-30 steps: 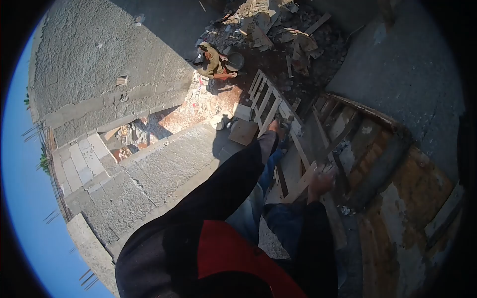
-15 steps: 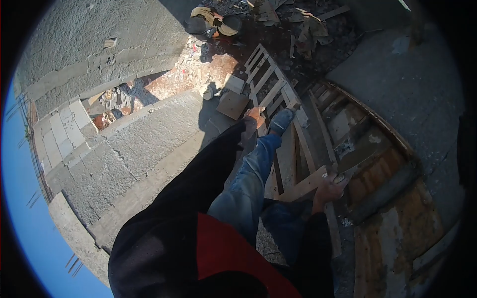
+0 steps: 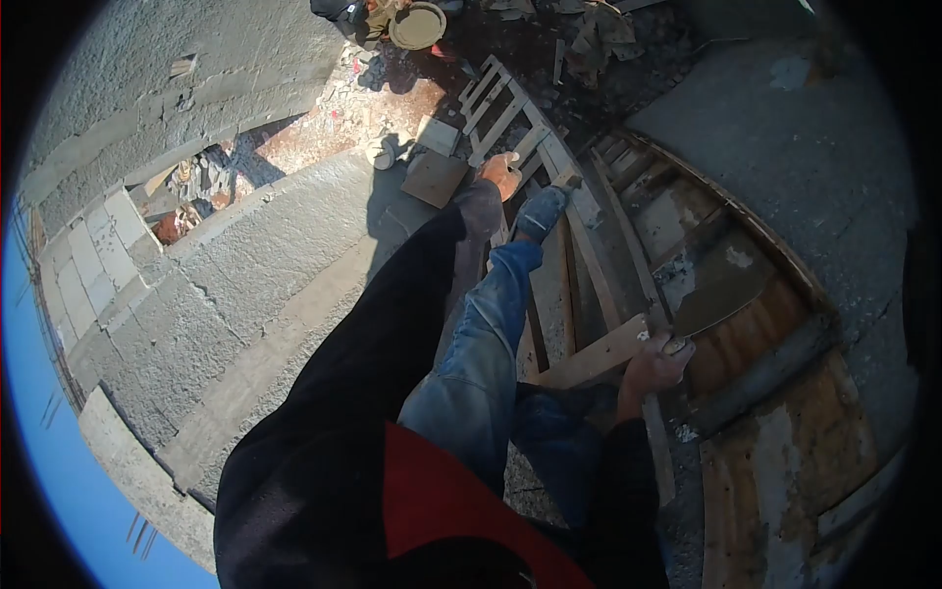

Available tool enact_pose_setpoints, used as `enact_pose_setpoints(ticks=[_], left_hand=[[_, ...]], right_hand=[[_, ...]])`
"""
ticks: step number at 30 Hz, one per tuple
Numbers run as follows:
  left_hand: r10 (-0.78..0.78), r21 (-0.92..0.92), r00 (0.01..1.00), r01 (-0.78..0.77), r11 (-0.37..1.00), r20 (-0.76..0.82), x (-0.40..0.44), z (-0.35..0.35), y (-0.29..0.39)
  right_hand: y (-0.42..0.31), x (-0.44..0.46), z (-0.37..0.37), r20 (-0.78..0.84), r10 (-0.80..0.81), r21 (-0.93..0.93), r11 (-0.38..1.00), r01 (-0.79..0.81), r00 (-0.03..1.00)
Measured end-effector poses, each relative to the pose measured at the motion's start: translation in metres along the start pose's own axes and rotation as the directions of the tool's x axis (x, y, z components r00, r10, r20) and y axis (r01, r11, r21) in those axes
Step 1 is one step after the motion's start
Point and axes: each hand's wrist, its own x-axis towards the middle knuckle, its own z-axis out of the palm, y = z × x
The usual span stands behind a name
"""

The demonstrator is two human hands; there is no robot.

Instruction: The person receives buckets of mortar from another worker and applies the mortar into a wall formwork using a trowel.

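Two hands grip, well apart: left hand [image 3: 499,176] a wooden ladder [image 3: 551,150], right hand [image 3: 655,367] a flat-bladed tool [image 3: 724,297].

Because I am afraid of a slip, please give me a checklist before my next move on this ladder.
1. Left hand at the ladder: ok.
2. Right hand free: not ok, it holds a flat tool.
3. Forward shoe fully supported: cannot tell, its underside is hidden.
4. Other foot placed: cannot tell, hidden.
5. Round pan apart from the ladder: ok.
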Motion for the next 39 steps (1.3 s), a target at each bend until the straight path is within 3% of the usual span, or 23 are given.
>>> enact_pose_setpoints(ticks=[5,7,15,17,18,20,21,22,23,25,27,30,34,36,39], left_hand=[[-0.119,-0.066,0.991,0.122,0.990,0.055,0.000,-0.013,-0.012],[-0.136,-0.005,0.991,0.136,0.991,0.011,0.001,-0.018,-0.021],[-0.080,0.108,0.994,0.087,0.990,-0.069,0.036,-0.021,-0.109],[-0.227,-0.257,0.973,0.212,0.943,-0.029,0.047,-0.021,-0.129],[-0.225,-0.257,0.974,0.212,0.943,-0.022,0.050,-0.022,-0.136],[-0.150,0.131,0.968,0.178,0.975,-0.201,0.057,-0.024,-0.150],[-0.149,0.130,0.970,0.175,0.976,-0.192,0.061,-0.030,-0.152],[-0.381,-0.112,0.918,0.370,0.922,-0.108,0.069,-0.041,-0.150],[-0.572,-0.320,0.820,0.550,0.772,0.031,0.073,-0.048,-0.147],[-0.263,0.138,0.909,0.320,0.937,-0.322,0.065,-0.049,-0.147],[-0.288,0.163,0.754,0.460,0.873,-0.591,0.066,-0.049,-0.139],[-0.406,0.076,0.801,0.484,0.872,-0.440,0.069,-0.068,-0.132],[-0.324,0.257,0.854,0.448,0.856,-0.407,0.079,-0.061,-0.147],[-0.174,0.197,0.983,0.181,0.964,-0.051,0.094,-0.047,-0.211],[-0.038,0.279,0.995,0.061,0.958,-0.087,0.068,-0.047,-0.190]], right_hand=[[-0.002,0.000,-0.002,0.001,0.000,0.067,0.998,0.000,1.000],[-0.006,0.000,-0.002,-0.011,0.020,0.105,0.994,-0.019,1.000],[-0.011,0.000,-0.005,-0.002,0.002,0.077,0.997,-0.002,1.000],[-0.013,0.000,-0.006,-0.004,0.006,0.045,0.999,-0.005,1.000],[-0.015,0.000,-0.007,-0.003,0.008,0.068,0.998,-0.008,1.000],[-0.017,0.001,-0.006,-0.008,0.012,0.086,0.996,-0.012,1.000],[-0.018,0.000,-0.006,-0.015,0.022,0.092,0.996,-0.021,1.000],[-0.017,0.000,-0.005,-0.023,0.032,0.099,0.995,-0.030,0.999],[-0.012,0.000,-0.003,-0.027,0.039,0.093,0.995,-0.036,0.999],[-0.002,0.000,0.000,-0.053,-0.054,0.037,0.998,0.056,0.997],[-0.016,-0.001,-0.006,-0.034,0.000,0.089,0.996,0.003,0.999],[-0.022,0.000,-0.006,-0.049,0.026,0.136,0.990,-0.020,0.998],[-0.027,-0.001,-0.005,-0.094,0.015,0.129,0.992,-0.003,0.995],[-0.029,-0.002,-0.007,-0.070,0.046,0.131,0.991,-0.037,0.996],[-0.026,0.001,-0.005,-0.051,0.081,0.149,0.986,-0.073,0.995]])
